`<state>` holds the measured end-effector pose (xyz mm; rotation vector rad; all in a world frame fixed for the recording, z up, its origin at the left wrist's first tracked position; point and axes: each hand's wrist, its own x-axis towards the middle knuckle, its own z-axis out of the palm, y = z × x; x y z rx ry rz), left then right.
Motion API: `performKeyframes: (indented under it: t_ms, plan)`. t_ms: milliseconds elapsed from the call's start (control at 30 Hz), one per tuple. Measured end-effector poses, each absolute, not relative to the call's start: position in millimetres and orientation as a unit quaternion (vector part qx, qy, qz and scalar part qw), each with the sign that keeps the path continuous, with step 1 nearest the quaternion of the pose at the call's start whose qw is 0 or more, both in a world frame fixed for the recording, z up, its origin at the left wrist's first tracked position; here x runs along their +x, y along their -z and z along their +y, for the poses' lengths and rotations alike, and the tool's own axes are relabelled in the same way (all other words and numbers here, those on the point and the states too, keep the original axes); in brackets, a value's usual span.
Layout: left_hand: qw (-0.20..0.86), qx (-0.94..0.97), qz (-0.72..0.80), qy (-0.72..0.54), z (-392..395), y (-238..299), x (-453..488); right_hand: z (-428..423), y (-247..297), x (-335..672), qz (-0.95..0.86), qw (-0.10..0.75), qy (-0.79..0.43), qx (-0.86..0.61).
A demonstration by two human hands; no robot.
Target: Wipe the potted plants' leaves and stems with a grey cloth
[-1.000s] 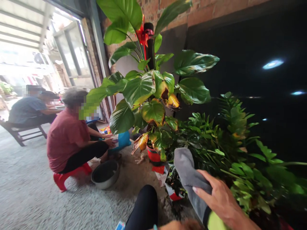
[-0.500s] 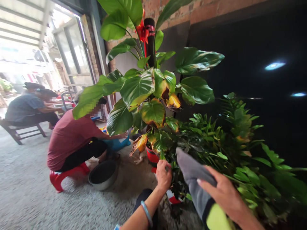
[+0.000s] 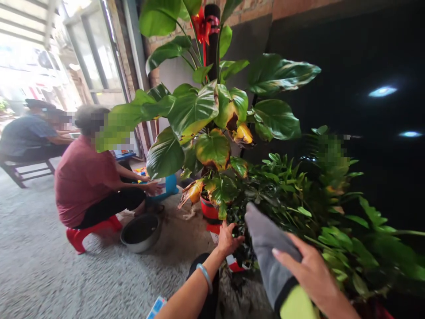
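My right hand (image 3: 307,270) grips a grey glove with a yellow cuff (image 3: 270,252), fingers wrapped over it, held in front of a low leafy plant (image 3: 299,199). My left hand (image 3: 228,238), with a pale bangle on the wrist, reaches into the dark leaves at the base of that plant, fingers curled among the foliage; what they hold is hidden. Just beyond stands a tall large-leaved plant (image 3: 199,115) in a red pot (image 3: 209,209), with several yellowed leaves.
A person in a maroon shirt (image 3: 83,177) squats on a red stool (image 3: 79,235) at left, beside a metal bowl (image 3: 141,231). Another person (image 3: 29,135) sits on a wooden bench behind. A brick wall and a dark panel (image 3: 365,66) stand behind the plants.
My left hand came into view and reached up into the plant's base. The view shifted slightly; the glove in my right hand stayed about where it was.
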<state>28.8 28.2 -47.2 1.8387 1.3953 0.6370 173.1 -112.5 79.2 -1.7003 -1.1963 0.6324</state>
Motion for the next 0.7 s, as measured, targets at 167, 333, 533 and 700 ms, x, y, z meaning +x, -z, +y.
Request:
performKeyframes:
  t_ms: [167, 333, 533, 700]
  plan:
    - [0.415, 0.675, 0.533, -0.299, 36, 50, 34, -90, -88, 184, -0.369, 0.537, -0.144, -0.745]
    - [0.552, 0.646, 0.420, -0.319, 42, 53, 23, -107, -30, 162, -0.481, 0.415, -0.279, -0.720]
    - [0.645, 0.540, 0.443, -0.311, 19, 72, 11, -122, -82, 197, -0.364, 0.519, -0.188, -0.750]
    - [0.640, 0.522, 0.447, -0.342, 6, 76, 13, -92, -65, 179, -0.335, 0.529, -0.167, -0.761]
